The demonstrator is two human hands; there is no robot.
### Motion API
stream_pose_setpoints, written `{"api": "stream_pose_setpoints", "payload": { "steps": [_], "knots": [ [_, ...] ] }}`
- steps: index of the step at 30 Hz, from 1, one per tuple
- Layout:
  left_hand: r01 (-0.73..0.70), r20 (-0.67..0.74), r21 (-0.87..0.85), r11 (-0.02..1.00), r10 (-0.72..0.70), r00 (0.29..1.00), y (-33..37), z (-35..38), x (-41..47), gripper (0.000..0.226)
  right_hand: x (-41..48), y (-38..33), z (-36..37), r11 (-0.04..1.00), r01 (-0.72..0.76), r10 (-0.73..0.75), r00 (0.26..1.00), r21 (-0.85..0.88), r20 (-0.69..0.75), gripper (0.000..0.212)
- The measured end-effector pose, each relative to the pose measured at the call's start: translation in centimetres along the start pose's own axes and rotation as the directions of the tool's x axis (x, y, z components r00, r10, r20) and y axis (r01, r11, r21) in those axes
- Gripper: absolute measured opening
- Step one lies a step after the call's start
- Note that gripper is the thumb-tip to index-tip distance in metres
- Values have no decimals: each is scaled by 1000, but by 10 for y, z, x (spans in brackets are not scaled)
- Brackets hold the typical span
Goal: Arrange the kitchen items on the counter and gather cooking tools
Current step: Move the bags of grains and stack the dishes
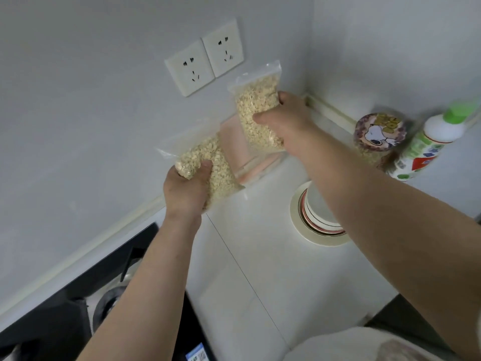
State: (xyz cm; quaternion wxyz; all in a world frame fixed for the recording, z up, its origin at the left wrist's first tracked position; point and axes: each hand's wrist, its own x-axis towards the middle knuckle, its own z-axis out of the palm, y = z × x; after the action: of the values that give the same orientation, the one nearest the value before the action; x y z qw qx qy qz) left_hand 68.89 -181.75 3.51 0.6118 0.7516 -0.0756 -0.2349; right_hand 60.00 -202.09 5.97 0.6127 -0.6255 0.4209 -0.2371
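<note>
Fingers of the left hand curl round the lower part of a clear plastic zip bag of pale oat flakes. The thumb presses into the bag's front, so it is gripped firmly and held tilted above the back edge of the white desk. The right hand is likewise closed round a second clear zip bag of oat flakes. It grips this bag from the side and holds it roughly upright and higher, near the corner of the grey wall. The two bags are apart from each other, and whether either touches the desk cannot be told.

Between and behind them, by the wall, lies a clear container with pinkish parts. Under the right forearm sits a stack of white plates with dark and red rim lines. Farther right stand a round jar with a cartoon-dog lid and a white bottle with a green cap, just beside each other. Two white wall sockets are above the bags. A black stove top adjoins the desk on the left.
</note>
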Motion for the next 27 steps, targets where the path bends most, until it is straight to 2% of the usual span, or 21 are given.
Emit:
{"api": "stream_pose_setpoints", "payload": {
  "steps": [3,6,8,11,13,18,19,21,24,27],
  "knots": [
    [61,24,-64,996,-59,998,4,13,25,24,37,-3,5,999,36,-36,998,-2,48,30],
    [63,44,-121,991,-58,997,9,25,45,26,66,-7,9,998,67,-65,991,-10,114,40],
    [57,39,-152,987,-51,998,11,31,64,29,91,-10,14,998,61,-60,981,1,182,40],
    [24,79,-200,979,-9,997,13,34,80,31,116,-12,18,998,37,-46,977,47,209,34],
    [4,107,-214,977,19,994,11,36,90,32,129,-10,22,998,-3,-12,977,69,213,33],
    [-8,78,-218,976,26,997,5,43,113,44,142,5,35,999,6,4,979,-48,204,42],
    [-5,66,-216,976,19,998,5,44,117,48,144,7,35,999,2,6,982,-41,190,37],
    [-7,64,-213,977,21,998,4,47,124,50,147,7,36,999,-10,15,987,-30,162,15],
    [-25,104,-229,973,50,993,6,50,136,43,153,3,40,1000,17,-17,988,-2,154,26],
    [-46,108,-227,973,72,992,8,55,145,47,158,4,44,998,56,-60,986,28,158,28]
  ]
}}
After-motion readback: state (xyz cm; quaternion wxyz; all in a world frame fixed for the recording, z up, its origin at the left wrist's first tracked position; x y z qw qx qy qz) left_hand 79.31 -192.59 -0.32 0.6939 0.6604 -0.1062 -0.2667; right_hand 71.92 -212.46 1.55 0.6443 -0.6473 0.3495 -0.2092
